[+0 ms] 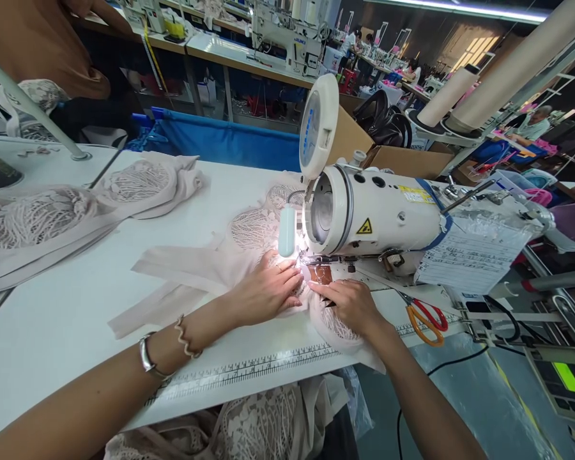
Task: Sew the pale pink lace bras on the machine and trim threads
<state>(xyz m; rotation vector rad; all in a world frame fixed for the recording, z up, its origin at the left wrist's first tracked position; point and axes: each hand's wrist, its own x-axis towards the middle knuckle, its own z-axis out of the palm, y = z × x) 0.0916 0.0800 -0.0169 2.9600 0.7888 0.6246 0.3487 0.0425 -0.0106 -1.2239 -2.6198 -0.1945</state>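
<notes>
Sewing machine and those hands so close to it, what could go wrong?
Both the left hand and right hand press the lace fabric right beside the needle area of the sewing machine, so a fingertip might get pricked. Loose fabric could bunch and stitch crooked. The scissors lie near the table edge and might get knocked off.

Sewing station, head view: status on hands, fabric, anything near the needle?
Left hand flat on lace fabric. Right hand pressing fabric by sewing machine. Scissors lie right, apart.
</notes>
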